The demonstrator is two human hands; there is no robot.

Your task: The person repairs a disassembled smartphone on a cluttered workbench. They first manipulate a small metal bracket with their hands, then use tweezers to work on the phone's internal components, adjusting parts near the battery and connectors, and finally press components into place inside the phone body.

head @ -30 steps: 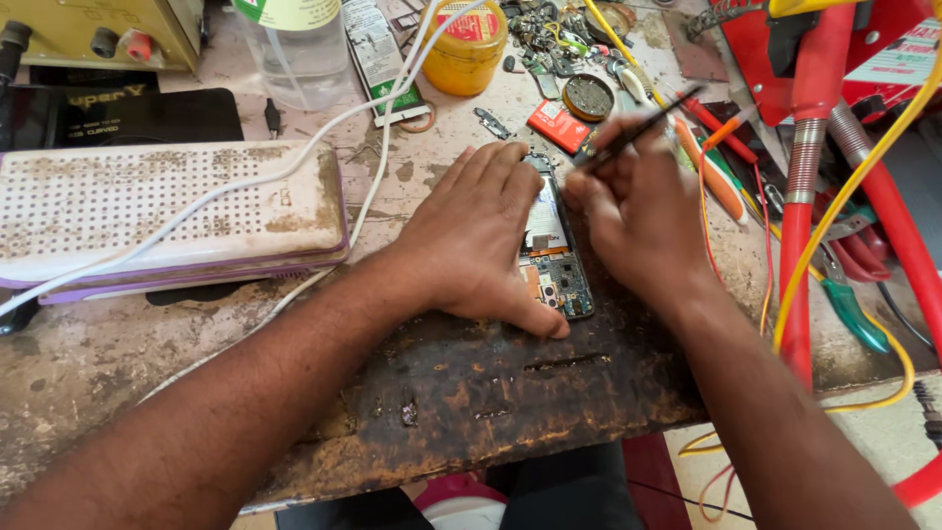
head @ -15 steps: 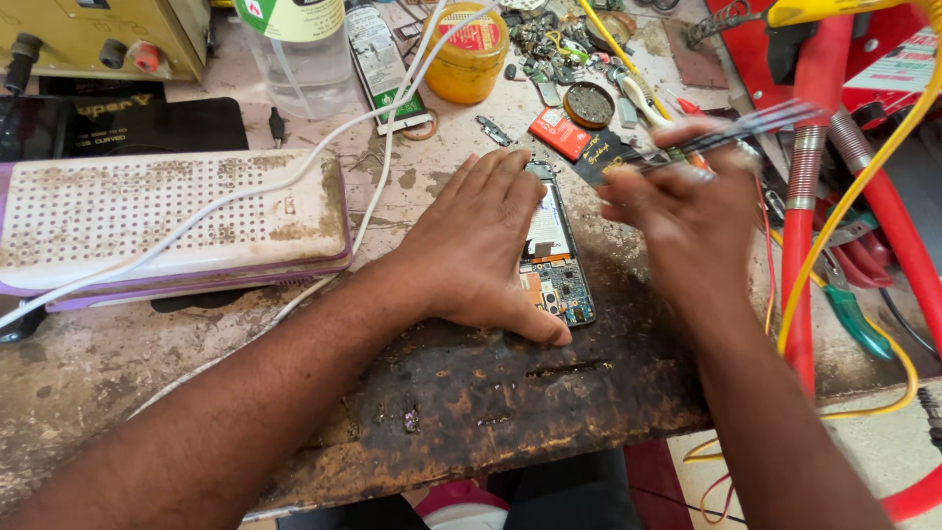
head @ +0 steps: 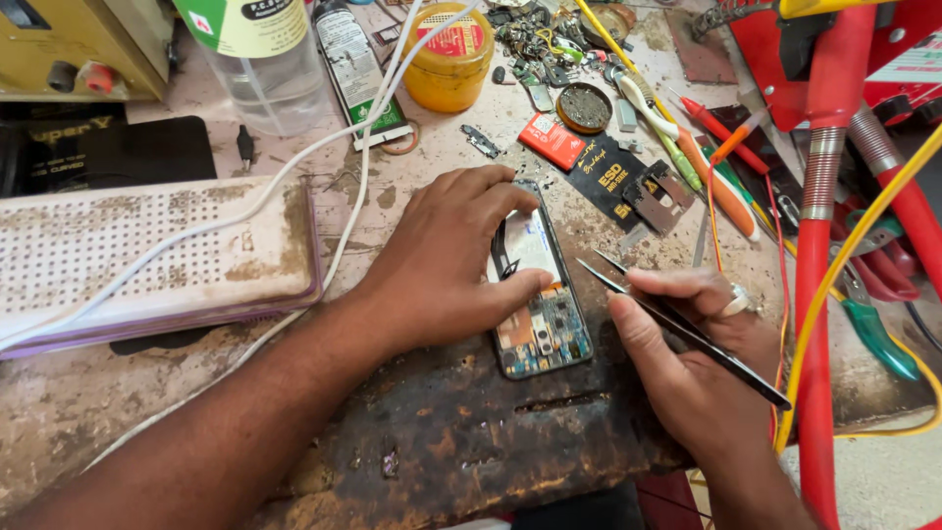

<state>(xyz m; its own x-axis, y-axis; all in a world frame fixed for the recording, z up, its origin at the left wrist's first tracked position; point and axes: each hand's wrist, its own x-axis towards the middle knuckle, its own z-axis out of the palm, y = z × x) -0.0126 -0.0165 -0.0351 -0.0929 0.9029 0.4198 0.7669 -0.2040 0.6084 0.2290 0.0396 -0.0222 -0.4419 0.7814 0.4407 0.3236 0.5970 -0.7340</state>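
An opened phone (head: 543, 294) with its back off lies on a dark worn board (head: 461, 432), circuit boards showing at its near end. My left hand (head: 446, 260) rests on the phone's left side and pins it down, thumb across the middle. My right hand (head: 692, 344) sits just right of the phone and holds black tweezers (head: 677, 329). Their tips point up-left, close to the phone's right edge.
A perforated white box (head: 147, 260) lies at left with white cables (head: 324, 147) across it. A yellow jar (head: 448, 59), bottles, small parts, screwdrivers (head: 726, 186) and a black card (head: 628, 182) crowd the back. Red hoses (head: 819, 265) and yellow wire (head: 854, 245) run at right.
My right hand lifted off the phone, swung up toward the back right with the tweezers, then came down to the phone's right side. The left hand stayed on the phone.
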